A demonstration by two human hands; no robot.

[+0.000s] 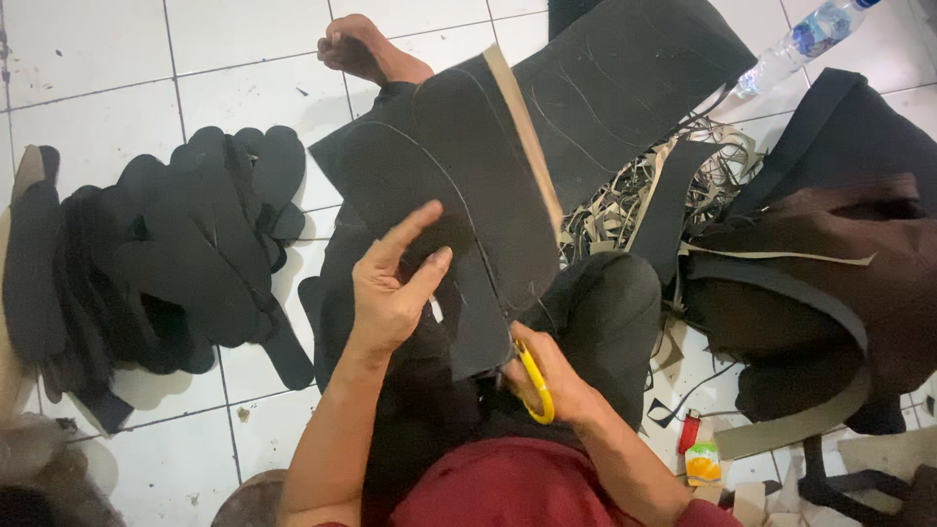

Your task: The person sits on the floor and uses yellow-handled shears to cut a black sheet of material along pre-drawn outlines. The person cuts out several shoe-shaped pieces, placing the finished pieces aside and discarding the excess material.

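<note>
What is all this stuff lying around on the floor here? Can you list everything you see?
Marked sheet: one, black with traced sole outlines, on the person's lap, being cut.
Second sheet: one, black, traced outlines, behind the first.
Cut-out soles: a pile, too many to count, black, on the tiles at left.
Offcut strips: a tangle, tan and black, centre right.
Folded material: heap, black and brown, right.
Water bottle: one, clear, top right.
Lighter: one, red, lower right.
Small packet: one, orange and green, beside the lighter.
Scissors: one, yellow handles, in the right hand.
Foot: one, bare, top centre.
Left hand: steadies the marked sheet.
Right hand: grips the scissors.
</note>
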